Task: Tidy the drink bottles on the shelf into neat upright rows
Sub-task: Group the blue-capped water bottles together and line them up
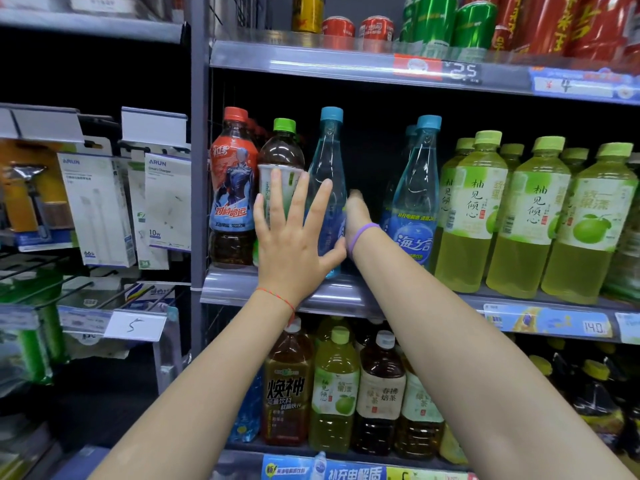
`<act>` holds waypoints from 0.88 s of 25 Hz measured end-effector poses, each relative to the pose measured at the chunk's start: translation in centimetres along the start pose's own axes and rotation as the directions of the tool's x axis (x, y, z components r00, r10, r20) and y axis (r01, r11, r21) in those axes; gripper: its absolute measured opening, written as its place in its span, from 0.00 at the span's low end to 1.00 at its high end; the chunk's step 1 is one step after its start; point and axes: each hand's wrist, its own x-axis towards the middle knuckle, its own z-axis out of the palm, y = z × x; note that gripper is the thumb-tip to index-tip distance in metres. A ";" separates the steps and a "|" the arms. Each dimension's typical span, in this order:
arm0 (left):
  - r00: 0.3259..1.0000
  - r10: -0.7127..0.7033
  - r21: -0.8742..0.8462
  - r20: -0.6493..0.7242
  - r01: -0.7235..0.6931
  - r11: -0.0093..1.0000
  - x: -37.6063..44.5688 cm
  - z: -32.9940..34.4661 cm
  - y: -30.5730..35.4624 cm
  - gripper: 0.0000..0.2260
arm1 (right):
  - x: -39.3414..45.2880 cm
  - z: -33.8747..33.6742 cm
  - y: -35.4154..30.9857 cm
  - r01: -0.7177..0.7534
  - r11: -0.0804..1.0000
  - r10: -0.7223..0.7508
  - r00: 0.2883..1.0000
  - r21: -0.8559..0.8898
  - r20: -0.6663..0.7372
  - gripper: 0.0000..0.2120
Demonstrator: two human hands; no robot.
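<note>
On the middle shelf [332,299] stand a red-capped cola bottle [231,188], a green-capped tea bottle [281,157] and a tall blue-capped clear bottle [329,157]. My left hand [294,233] lies flat with spread fingers against the fronts of the tea bottle and the tall blue bottle. My right hand [358,211] reaches into the dark gap right of that bottle, its fingers hidden behind it. Another blue-capped bottle [415,202] stands right of the gap, then rows of yellow-green pomelo drinks [519,216].
Cans [375,27] line the shelf above, with price strips on its edge. Larger tea bottles [334,393] fill the shelf below. Hanging charger packs [166,202] occupy the rack to the left.
</note>
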 end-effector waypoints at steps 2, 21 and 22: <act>1.000 -0.008 -0.021 0.001 0.008 1.000 -0.1 -0.1 0.1 0.35 | -0.5 -0.1 -0.1 -0.007 1.000 0.007 1.000 -0.007 0.014 0.24; 0.935 -0.283 -0.103 0.215 0.310 0.945 -0.2 -3.1 5.7 0.36 | -9.4 -2.6 -0.1 0.391 0.748 -0.448 0.894 -0.536 0.026 0.20; 0.936 -0.283 -0.088 0.207 0.306 0.948 -0.4 -2.9 6.0 0.36 | -10.4 -3.5 0.0 0.514 0.649 -0.587 0.807 -0.561 0.059 0.15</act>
